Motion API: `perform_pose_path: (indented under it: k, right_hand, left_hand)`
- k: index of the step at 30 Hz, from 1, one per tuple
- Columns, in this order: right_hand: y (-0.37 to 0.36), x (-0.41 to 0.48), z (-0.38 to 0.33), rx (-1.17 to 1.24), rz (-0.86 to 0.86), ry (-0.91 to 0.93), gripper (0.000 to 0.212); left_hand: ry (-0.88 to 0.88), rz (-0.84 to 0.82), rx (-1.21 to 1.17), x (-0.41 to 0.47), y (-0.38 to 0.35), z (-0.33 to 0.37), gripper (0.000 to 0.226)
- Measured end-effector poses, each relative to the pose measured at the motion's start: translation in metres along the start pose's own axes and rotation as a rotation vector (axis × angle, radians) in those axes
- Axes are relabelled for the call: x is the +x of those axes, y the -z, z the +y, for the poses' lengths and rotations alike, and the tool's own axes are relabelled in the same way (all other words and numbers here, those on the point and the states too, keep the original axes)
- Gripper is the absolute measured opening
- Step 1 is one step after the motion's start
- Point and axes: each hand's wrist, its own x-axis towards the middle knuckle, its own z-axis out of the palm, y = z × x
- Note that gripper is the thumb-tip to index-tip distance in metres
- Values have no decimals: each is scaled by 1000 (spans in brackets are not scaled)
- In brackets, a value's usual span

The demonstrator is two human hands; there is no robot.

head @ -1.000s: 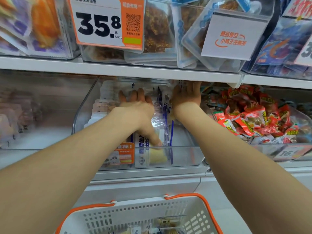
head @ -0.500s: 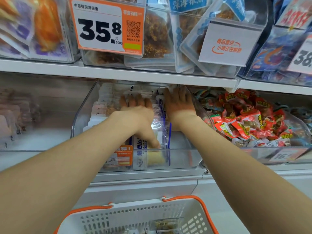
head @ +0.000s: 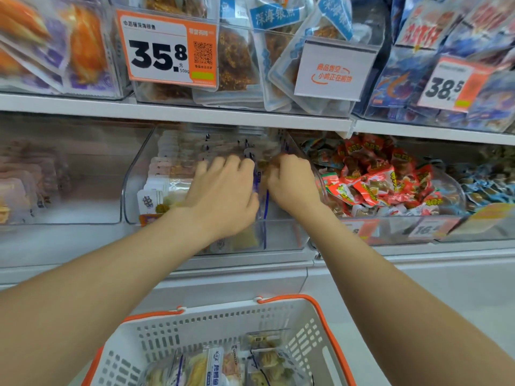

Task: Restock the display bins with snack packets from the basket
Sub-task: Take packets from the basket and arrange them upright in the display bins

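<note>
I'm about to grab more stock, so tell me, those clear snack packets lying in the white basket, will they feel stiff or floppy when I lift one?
Probably floppy: the snack packets look like thin clear film, slumped against each other in the basket. Likely light, each holding only a few small pieces. The glossy film may slip, so pinch an edge.

Bright, even shop light from overhead, with hardly a shadow and only a dim band under the shelf. The clear bin wears a milky sheen. Motion blur smears the packets inside it and the far left edge, while the price tag stays fairly sharp. Shelf lines bow at the edges.
</note>
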Motion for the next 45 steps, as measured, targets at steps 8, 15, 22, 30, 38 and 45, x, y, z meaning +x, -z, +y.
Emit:
perform_pose_path:
  k: [8, 15, 22, 30, 38, 45]
  right_hand:
    - [18, -97, -11, -7, 184, 363, 18]
    - [-35, -189, 41, -238, -363, 519, 23]
    - [-81, -243, 66, -582, -1494, 241, 10]
    - [-107, -265, 92, -614, -1619, 138, 62]
    - [-75, -213, 58, -174, -1236, -19, 33]
    - [-20, -179, 11, 320, -1096, -493, 22]
  left_hand:
    - [-277, 132, 0, -56, 8, 19, 20]
    - [-256, -586, 80, -93, -38, 26, 16]
    - [-378, -811, 152, -106, -72, 24, 21]
    - [-453, -913, 100, -106, -91, 25, 25]
    - [-364, -1061, 94, -103, -74, 21, 53]
    - [-185, -1224, -111, -106, -67, 16, 91]
